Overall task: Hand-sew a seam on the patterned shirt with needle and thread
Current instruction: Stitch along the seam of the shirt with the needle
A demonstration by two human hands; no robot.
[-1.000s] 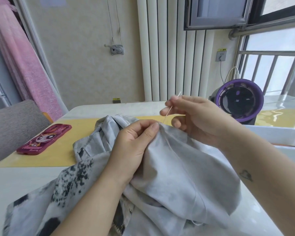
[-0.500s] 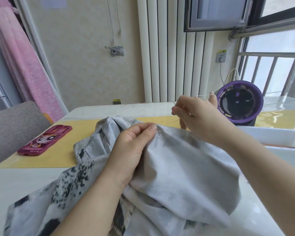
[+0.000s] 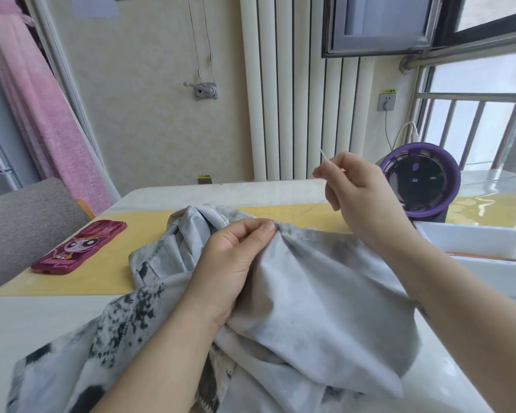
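Item: patterned shirt [image 3: 310,293], grey-white w/ dark blotches, heaped on the tabletop [image 3: 42,323] at centre-front, partly over a yellow mat [image 3: 102,278]; one fold is raised clear of the heap. Left hand [image 3: 236,263]: grip closed on that fold, thumb and forefinger pinched at its peak, prob. so the stitch site is presented high, taut and facing the sewer. Right hand [image 3: 361,192]: held up and to the right, apart from the cloth; grip narrow, needle [image 3: 324,155] pinched betw. thumb and forefinger, free end pointed up and away, other fingers curled. Thread [image 3: 310,209]: only a faint line is seen over the mat betw. fold and right hand; slack vs. tight cannot be told. Step judged: stitch drawn through, thread pulled out to length. Seam too small to be assessed, so progress n/k. Next: needle to be brought down to the pinched edge, just beside the left thumb; prick risk noted. Also present, not in use: phone in pink case [image 3: 78,248], left on mat; purple fan [image 3: 420,180] and white tray [image 3: 474,242], right.
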